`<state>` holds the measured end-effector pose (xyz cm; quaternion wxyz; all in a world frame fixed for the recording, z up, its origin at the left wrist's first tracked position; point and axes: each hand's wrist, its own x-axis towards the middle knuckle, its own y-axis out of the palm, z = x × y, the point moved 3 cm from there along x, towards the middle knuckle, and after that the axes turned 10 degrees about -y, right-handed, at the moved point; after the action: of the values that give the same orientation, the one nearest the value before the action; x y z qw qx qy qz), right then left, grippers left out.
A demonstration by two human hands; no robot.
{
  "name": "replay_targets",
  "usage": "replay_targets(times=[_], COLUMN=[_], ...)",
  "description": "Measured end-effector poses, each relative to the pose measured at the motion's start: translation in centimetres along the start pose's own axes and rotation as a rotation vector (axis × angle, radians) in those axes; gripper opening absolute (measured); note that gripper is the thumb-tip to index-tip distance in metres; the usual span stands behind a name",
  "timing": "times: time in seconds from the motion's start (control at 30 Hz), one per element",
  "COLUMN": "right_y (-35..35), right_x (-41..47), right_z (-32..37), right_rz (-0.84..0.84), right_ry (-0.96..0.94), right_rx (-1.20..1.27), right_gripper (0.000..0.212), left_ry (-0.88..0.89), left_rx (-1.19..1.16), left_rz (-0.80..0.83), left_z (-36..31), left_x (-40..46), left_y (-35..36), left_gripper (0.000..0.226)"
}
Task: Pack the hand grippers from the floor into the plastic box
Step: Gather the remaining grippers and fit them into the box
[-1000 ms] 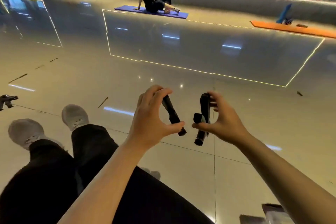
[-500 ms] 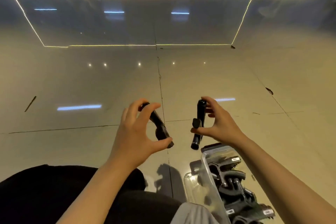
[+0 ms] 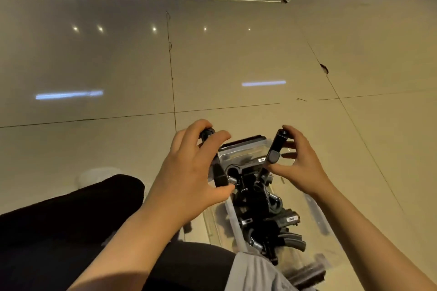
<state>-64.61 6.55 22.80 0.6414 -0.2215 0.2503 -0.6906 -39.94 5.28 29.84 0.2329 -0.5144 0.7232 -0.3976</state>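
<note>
Since half a second ago the view has tipped down: the mats at the far side are gone from sight, and the plastic box [image 3: 314,215] that sat at the bottom edge now lies under both hands. The held hand gripper [image 3: 218,172] was over bare floor [image 3: 94,59] then; now it hangs above the box's far end.

Left hand [image 3: 189,172]: fingers and thumb curled round one handle, pinching it. Right hand [image 3: 300,168]: fingertips and thumb pinching the other handle [image 3: 275,149], which stands nearly upright.

Box is clear-walled, on the floor by the person's right side, near end partly hidden by a grey garment [image 3: 255,274]. More black grippers [image 3: 267,222] piled inside along its length. Dark-trousered leg [image 3: 71,220] just left of the box. Open tile beyond the far edge and to the right.
</note>
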Motion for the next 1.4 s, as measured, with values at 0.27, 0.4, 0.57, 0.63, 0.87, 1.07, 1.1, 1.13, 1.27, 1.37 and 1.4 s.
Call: replay_targets(times=[0.27, 0.4, 0.57, 0.63, 0.87, 1.07, 1.1, 1.13, 1.27, 1.37, 1.4], right_y=[-0.9, -0.5, 1.6, 2.7, 3.9, 6.3, 6.4, 6.5, 6.7, 6.9, 6.9], right_x=[-2.1, -2.2, -1.7, -1.0, 1.0, 1.0, 1.1, 1.2, 1.1, 0.8, 0.7], right_z=[-3.6, -3.6, -2.6, -2.2, -1.5, -2.9, -3.2, -3.6, -4.3, -4.6, -4.8], right_rz=[-0.057, -0.074, -0.044, -0.021, -0.233, -0.13, -0.161, -0.195, -0.218, -0.187, -0.162], right_ry=[0.059, 0.088, 0.038, 0.025, 0.107, 0.046, 0.084, 0.132, 0.168, 0.093, 0.071], right_rx=[0.057, 0.035, -0.087, -0.115, -0.089, -0.22, -0.203, -0.176, -0.148, -0.188, -0.222], right_gripper=[0.096, 0.096, 0.097, 0.097, 0.095, 0.096, 0.097, 0.099, 0.096, 0.068, 0.051], left_ry=[-0.062, -0.097, -0.121, -0.147, -0.142, -0.121, -0.132, -0.142, -0.175, -0.18, -0.185], left_rx=[0.048, 0.058, 0.07, 0.069, 0.079, 0.026, 0.022, 0.029, 0.07, 0.087, 0.081], left_rz=[-0.005, -0.015, -0.037, -0.048, -0.065, -0.125, -0.139, -0.143, -0.104, -0.086, -0.086], left_z=[-1.3, -0.8, 0.1, 0.5, 0.2, 0.3, 0.5, 0.8, 1.6, 1.6, 1.5], left_x=[0.3, 0.2, -0.3, -0.5, -0.1, 0.8, 0.7, 0.5, -0.1, -0.3, -0.3], left_y=[2.1, 1.9, 1.0, 0.6, 0.3, -1.1, -1.2, -1.3, -1.0, -0.7, -0.6], left_gripper=[0.076, 0.077, 0.075, 0.075, 0.077, 0.072, 0.072, 0.072, 0.073, 0.072, 0.072])
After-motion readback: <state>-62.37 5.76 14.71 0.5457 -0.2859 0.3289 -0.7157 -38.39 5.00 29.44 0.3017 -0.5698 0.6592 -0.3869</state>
